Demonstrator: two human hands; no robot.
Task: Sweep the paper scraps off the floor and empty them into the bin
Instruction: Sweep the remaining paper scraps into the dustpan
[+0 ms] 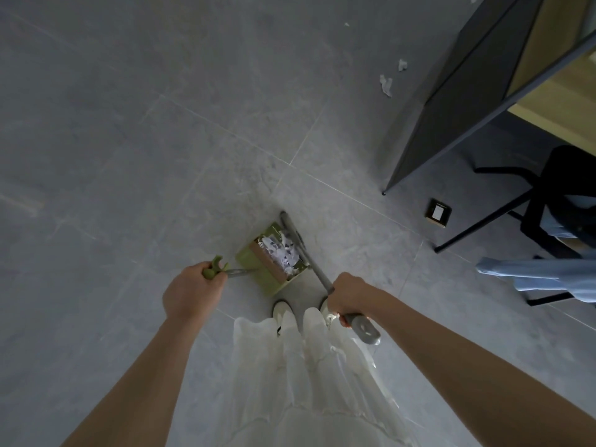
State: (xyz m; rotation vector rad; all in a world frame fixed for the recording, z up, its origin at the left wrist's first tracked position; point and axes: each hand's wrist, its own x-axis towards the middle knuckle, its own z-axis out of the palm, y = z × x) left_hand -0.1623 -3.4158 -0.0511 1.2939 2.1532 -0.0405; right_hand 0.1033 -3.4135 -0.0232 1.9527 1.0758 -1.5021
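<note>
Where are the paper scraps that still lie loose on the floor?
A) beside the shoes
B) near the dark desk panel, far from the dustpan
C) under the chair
B: two white scraps lie on the tiles by the dark desk panel, well away from the dustpan.

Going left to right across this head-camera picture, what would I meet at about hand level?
Left hand gripping the green dustpan handle → dustpan holding paper scraps → grey broom handle → right hand.
</note>
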